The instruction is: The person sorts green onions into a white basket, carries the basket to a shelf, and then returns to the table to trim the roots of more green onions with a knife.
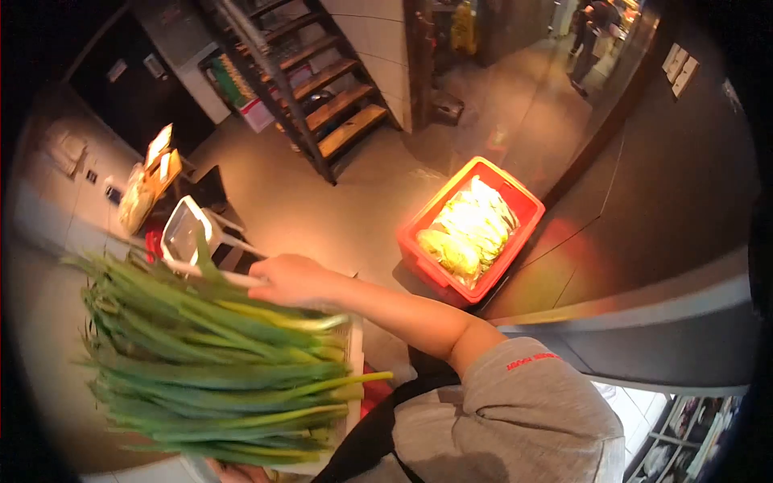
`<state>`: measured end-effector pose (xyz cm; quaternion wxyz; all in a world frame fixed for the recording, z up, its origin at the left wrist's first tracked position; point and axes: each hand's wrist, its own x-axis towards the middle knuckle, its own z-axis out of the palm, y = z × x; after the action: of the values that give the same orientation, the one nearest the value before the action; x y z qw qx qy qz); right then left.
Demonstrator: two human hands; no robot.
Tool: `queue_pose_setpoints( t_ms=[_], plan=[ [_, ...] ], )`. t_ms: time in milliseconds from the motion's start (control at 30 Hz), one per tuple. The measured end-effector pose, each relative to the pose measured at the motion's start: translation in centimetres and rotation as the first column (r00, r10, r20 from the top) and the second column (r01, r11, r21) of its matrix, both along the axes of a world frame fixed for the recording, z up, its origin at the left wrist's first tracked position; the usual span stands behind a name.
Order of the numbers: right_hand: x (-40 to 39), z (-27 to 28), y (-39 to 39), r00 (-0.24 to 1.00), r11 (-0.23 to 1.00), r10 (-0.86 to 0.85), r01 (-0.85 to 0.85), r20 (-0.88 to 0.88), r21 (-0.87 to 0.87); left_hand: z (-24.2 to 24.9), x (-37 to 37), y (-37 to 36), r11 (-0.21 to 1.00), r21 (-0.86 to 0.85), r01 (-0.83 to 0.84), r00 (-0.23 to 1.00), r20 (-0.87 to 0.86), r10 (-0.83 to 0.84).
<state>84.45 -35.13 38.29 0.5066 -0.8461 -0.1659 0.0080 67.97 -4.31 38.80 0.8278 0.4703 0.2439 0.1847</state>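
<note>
A large heap of green onions [217, 354] fills the lower left, lying in a white plastic basket [355, 366] mostly hidden beneath them. On the basket's far side, my right hand [294, 279] is closed round its pale rim, the arm stretched across from the right. Only part of my left hand [237, 472] shows at the bottom edge, under the near side of the heap. It seems to be at the basket's near side, but its fingers are hidden. The onions look slightly blurred.
A red-orange crate [525, 203] of leafy vegetables [475, 225] stands on the floor beside a dark wall. Wooden stairs [342, 113] rise at the back. A white bin [187, 229] and a stool-like frame stand left. A person [594, 36] is far off at upper right.
</note>
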Motion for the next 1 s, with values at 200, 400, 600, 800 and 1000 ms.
queue_pose_setpoints(
  t_ms=[200, 400, 600, 800, 1000],
  plan=[
    [3.3, -7.3, -9.7, 0.871, 0.871, -0.491, 0.491, 0.017, -0.032, -8.2, 15.7, -5.6, 0.941, -0.012, 0.339, 0.941, 0.009, -0.339],
    [0.8, -15.4, -17.8, 0.606, 0.619, -0.783, 0.779, -0.140, -0.094, -14.4, 29.0, -17.7, 0.694, 0.070, 0.716, 0.696, -0.134, -0.705],
    [-4.2, -23.5, -23.4, 0.166, 0.216, -0.944, 0.964, -0.286, -0.153, -22.2, 38.8, -33.7, 0.346, -0.064, 0.936, 0.301, -0.364, -0.882],
    [-9.0, -28.4, -26.7, -0.165, -0.131, -0.950, 0.981, -0.266, -0.140, -28.2, 40.5, -49.9, -0.058, -0.186, 0.981, -0.120, -0.337, -0.934],
    [-9.4, -30.3, -28.9, -0.355, -0.335, -0.793, 0.933, -0.495, -0.131, -34.2, 40.1, -61.7, -0.268, -0.310, 0.912, -0.366, -0.322, -0.873]
  ],
)
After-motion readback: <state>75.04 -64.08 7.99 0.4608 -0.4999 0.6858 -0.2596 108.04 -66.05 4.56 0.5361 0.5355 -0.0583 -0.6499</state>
